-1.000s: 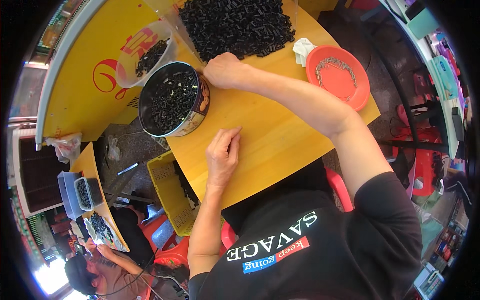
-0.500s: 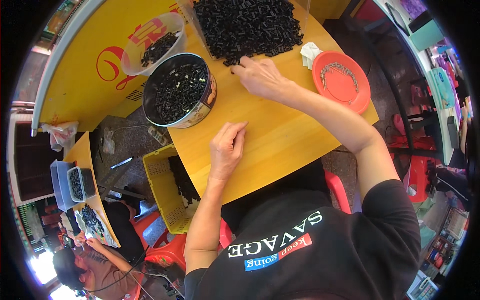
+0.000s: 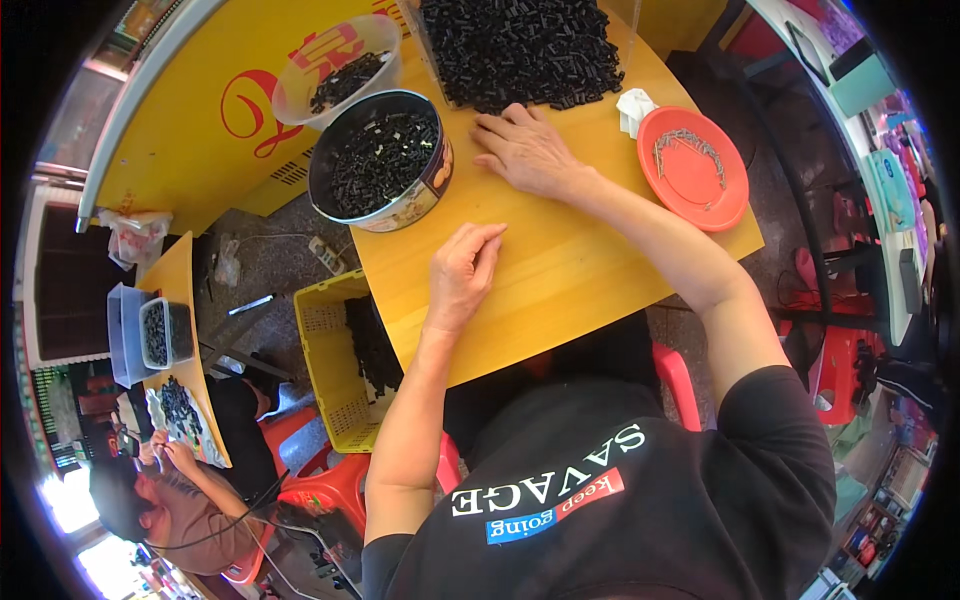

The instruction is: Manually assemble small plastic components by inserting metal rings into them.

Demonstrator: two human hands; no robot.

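A clear tray heaped with small black plastic pieces (image 3: 520,50) stands at the far side of the wooden table. My right hand (image 3: 530,152) lies at the heap's front edge, fingers stretched out and thumb apart, palm down. Its fingertips touch or nearly touch the nearest pieces. Closer to me, my left hand (image 3: 463,275) hovers over or rests on the table with thumb and fingers drawn together. Whatever it may pinch is too small or hidden to make out. To its upper left stands a round tin (image 3: 436,190) filled with more black pieces.
Behind the tin is a translucent tub (image 3: 290,95) with some black pieces. A red plate (image 3: 690,205) of thin metal pins sits at the right, beside a crumpled tissue (image 3: 634,108). A yellow crate (image 3: 325,345) stands below the table's left edge. Another person (image 3: 205,510) works at a far-left table.
My right hand has gone from bent, gathered fingers at the heap's edge to flat, spread ones. My left hand keeps its pinched shape. The whole view has shifted slightly.
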